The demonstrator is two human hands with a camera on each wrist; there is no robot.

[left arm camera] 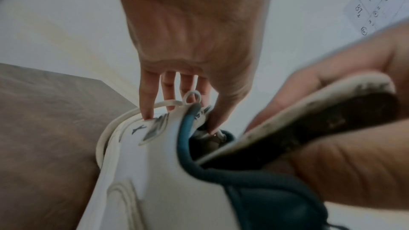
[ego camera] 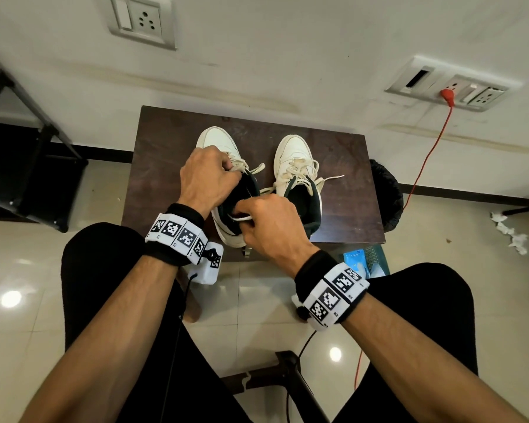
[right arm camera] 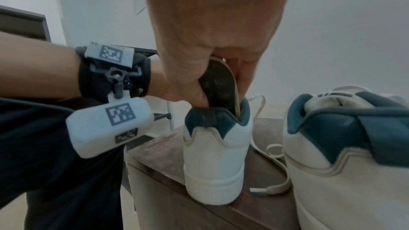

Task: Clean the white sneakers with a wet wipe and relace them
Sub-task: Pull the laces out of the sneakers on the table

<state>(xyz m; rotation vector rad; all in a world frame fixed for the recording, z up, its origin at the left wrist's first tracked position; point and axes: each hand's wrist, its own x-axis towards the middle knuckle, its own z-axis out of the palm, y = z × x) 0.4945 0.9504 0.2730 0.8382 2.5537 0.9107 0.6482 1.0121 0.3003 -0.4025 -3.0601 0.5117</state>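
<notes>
white sneakers [ego camera: 293, 154], teal collars, brown table [ego camera: 348, 190]

Both forearms reach forward side by side, each wrist banded. The left hand [ego camera: 206, 175] lies knuckles up, fingers curled down out of sight. The right hand [ego camera: 269, 224], nearer the body, pinches with thumb and curled fingers.

Dark wooden table [ego camera: 153, 178] bearing two white sneakers [ego camera: 293, 160].
</notes>
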